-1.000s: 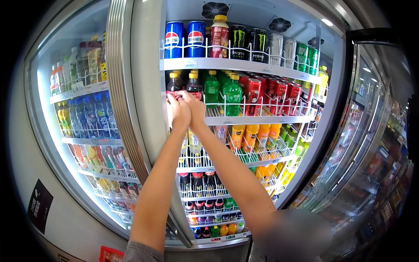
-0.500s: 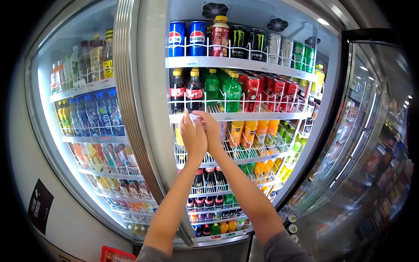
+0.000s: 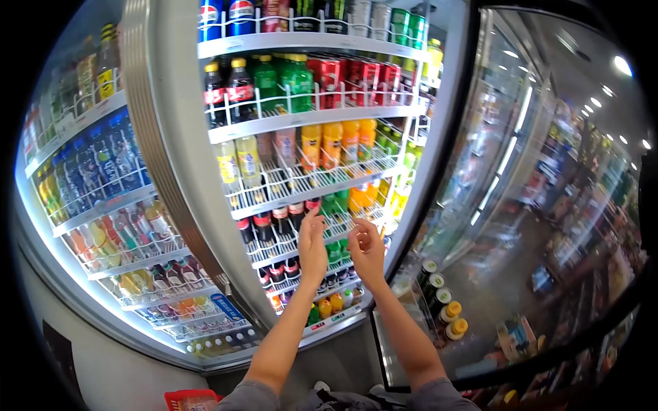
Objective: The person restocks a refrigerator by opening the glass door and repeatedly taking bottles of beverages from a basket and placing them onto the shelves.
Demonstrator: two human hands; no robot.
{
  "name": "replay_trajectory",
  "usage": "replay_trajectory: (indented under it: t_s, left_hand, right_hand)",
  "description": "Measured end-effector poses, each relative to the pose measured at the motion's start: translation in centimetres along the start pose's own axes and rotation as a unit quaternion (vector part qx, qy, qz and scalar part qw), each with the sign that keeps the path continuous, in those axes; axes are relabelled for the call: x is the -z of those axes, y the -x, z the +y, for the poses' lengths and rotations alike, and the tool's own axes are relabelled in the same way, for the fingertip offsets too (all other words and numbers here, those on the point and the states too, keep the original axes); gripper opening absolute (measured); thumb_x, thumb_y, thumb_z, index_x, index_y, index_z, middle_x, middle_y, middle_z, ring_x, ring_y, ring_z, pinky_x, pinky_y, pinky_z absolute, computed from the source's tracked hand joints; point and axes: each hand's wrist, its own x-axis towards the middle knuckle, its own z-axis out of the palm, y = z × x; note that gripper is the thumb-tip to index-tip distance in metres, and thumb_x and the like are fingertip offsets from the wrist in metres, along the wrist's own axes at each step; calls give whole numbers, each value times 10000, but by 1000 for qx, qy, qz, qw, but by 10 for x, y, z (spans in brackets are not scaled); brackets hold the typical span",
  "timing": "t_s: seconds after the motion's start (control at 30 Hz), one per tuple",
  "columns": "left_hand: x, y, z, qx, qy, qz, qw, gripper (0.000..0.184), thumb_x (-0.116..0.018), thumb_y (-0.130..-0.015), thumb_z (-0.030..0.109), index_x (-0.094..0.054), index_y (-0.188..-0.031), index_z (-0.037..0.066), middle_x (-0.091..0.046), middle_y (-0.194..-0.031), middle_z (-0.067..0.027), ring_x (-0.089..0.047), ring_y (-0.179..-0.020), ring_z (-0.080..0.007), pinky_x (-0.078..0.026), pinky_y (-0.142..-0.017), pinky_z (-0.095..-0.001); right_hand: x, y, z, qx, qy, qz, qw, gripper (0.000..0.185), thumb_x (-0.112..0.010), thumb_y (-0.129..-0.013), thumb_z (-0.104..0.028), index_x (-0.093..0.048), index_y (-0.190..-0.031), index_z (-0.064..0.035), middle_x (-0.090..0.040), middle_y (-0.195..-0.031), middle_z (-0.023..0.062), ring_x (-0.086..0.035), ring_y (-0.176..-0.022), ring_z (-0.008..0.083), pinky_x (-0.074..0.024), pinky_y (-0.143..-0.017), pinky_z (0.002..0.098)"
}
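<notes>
My left hand point(image 3: 313, 250) is held up before the lower shelves of an open drinks fridge, its fingers stretched upward and holding nothing. A short gap to the right of it, my right hand point(image 3: 368, 252) has loosely bent fingers, with no object visible in them. Behind the hands are dark cola bottles point(image 3: 263, 227) and green bottles point(image 3: 336, 203). The wire shelf point(image 3: 301, 193) above them carries orange drink bottles point(image 3: 332, 145) and pale yellow bottles point(image 3: 247, 162). Higher up stand red cans point(image 3: 369, 82) and green soda bottles point(image 3: 299, 82). Neither hand appears to touch a bottle.
To the left, a closed glass door point(image 3: 89, 178) covers more shelves of bottles. The fridge's black-framed door point(image 3: 473, 123) stands swung open at right. Several capped containers point(image 3: 450, 312) show low on the right. A red basket point(image 3: 188, 401) lies at the bottom left.
My hands, earlier close together before the cola bottle shelf, are now apart and in front of lower shelves. The view has tilted down and turned right; more floor and open door show.
</notes>
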Motion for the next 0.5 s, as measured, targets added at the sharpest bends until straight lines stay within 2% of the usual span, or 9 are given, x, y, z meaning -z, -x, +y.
replay_trajectory:
  t_s: [0.1,0.13,0.2,0.33,0.37,0.4,0.5]
  left_hand:
    - [-9,35,9,16,-30,-19,999,383,-438,-1036,245,-476,-1353,35,-588,-1201,-160,-574,-1049,-198,-434,-951,-319]
    - [-11,47,6,9,-37,-38,999,402,-419,-1045,292,-476,-1360,51,-585,-1190,-122,-578,-1012,-178,-415,-936,-318]
    - [-12,77,14,13,-22,-66,998,392,-413,-1046,269,-477,-1360,44,-602,-1165,-113,-582,-1005,-167,-417,-922,-310]
    - [-8,133,29,32,-28,-61,997,381,-421,-1041,262,-504,-1334,32,-614,-1131,-108,-594,-981,-166,-435,-927,-316]
    - [-4,148,32,43,-10,-59,997,374,-437,-1036,255,-506,-1330,33,-613,-1130,-104,-593,-983,-163,-444,-928,-317]
    - [2,179,42,48,-32,-43,997,360,-446,-1033,240,-511,-1318,31,-617,-1123,-100,-593,-982,-159,-447,-918,-310]
    - [14,226,48,73,-30,-28,996,336,-467,-1024,212,-518,-1303,32,-625,-1103,-91,-589,-973,-152,-454,-898,-297]
  right_hand:
    - [35,32,-18,5,4,-17,1000,347,-600,-905,-1,-554,-1245,-46,-561,-904,-13,-505,-651,14,-393,-525,172]
    - [45,41,-30,-18,-1,-23,1000,354,-594,-898,16,-541,-1245,-36,-555,-891,-13,-502,-647,13,-392,-524,170]
    - [64,58,-43,-10,17,-13,1000,345,-588,-899,23,-533,-1236,-22,-549,-875,-12,-497,-643,10,-388,-521,168]
    - [96,98,-72,-16,-18,-31,999,323,-583,-901,25,-533,-1218,-8,-538,-857,-13,-500,-641,18,-409,-547,168]
    - [105,109,-81,-44,3,-53,998,293,-569,-929,-5,-529,-1219,-9,-544,-883,2,-528,-682,52,-453,-610,189]
    - [115,125,-95,-48,-4,-69,996,293,-569,-929,-5,-529,-1219,-9,-544,-883,2,-528,-682,52,-453,-610,189]
    - [122,156,-120,-156,-8,-156,975,216,-585,-958,-104,-595,-1159,-25,-601,-831,-7,-528,-672,43,-426,-596,169]
